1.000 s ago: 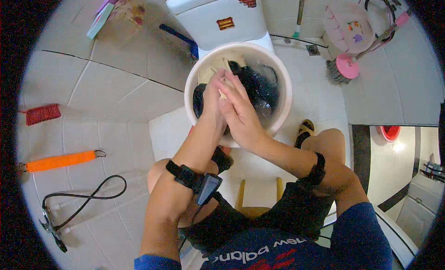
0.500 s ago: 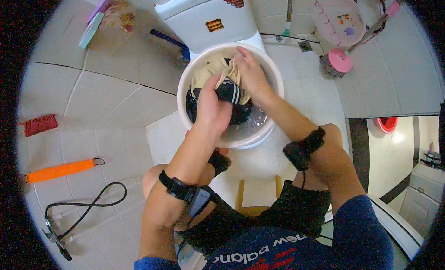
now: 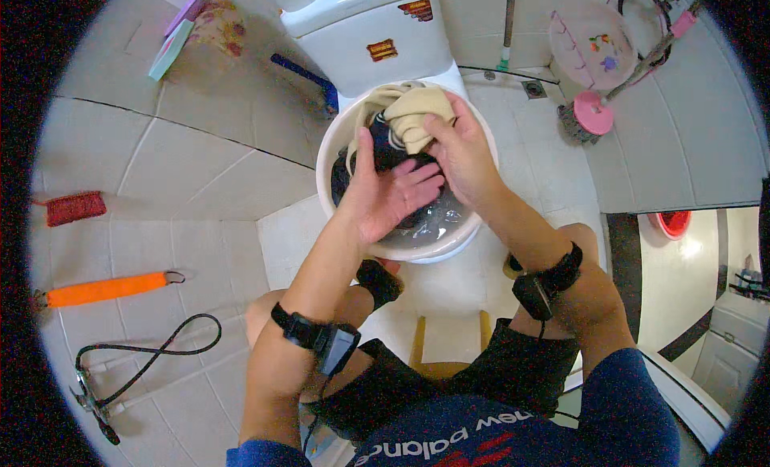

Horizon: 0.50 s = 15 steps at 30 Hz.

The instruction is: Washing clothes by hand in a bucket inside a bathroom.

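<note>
Relative to the white basin (image 3: 325,178), the cream cloth (image 3: 413,118) is over its far part, pinched between the right hand's (image 3: 468,150) thumb and fingers, while the left hand (image 3: 393,198) is over its middle, palm up, fingers spread, gripping nothing.

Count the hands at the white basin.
2: the left hand is open over the white basin, fingers spread; the right hand holds the cream cloth at its right side. No others show; neither is fully hidden.
</note>
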Each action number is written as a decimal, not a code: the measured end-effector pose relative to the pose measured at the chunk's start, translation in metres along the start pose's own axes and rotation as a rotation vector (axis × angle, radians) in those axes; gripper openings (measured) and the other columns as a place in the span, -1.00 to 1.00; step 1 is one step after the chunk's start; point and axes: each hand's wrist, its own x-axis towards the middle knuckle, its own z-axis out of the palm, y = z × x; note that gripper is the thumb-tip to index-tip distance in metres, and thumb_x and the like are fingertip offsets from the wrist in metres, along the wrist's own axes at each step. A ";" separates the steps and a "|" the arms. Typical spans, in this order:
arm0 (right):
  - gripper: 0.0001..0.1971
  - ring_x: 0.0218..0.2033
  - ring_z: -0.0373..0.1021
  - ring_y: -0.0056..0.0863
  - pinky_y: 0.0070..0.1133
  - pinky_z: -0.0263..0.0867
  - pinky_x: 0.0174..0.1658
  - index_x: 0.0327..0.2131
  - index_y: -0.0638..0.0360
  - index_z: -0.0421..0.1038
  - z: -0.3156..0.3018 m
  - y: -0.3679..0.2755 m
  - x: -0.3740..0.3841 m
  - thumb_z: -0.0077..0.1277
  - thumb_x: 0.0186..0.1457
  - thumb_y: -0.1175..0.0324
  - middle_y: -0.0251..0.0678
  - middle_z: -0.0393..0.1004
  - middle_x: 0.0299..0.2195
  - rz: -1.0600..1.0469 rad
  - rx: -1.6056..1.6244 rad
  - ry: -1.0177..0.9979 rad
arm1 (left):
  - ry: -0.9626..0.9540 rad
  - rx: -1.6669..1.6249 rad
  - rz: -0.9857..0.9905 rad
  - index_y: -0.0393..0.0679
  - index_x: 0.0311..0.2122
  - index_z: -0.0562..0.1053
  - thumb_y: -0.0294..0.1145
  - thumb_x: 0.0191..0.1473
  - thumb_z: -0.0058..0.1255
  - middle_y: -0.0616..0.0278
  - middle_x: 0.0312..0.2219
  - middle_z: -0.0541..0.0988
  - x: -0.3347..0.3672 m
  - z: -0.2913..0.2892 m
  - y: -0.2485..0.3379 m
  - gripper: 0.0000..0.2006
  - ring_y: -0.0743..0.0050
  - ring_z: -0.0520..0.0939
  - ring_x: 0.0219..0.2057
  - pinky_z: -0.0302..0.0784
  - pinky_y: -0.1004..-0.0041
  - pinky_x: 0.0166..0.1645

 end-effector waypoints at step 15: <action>-0.66 0.16 0.30 -0.12 -0.28 0.16 0.28 0.03 0.21 0.38 0.039 0.023 -0.043 -0.03 0.18 0.40 -0.02 0.34 0.10 -0.521 -0.625 -0.066 | -0.096 -0.122 0.237 -0.16 -0.31 0.47 -0.37 0.11 0.08 0.16 -0.42 0.60 0.025 0.006 0.023 -0.89 0.18 0.64 -0.33 0.63 0.24 -0.09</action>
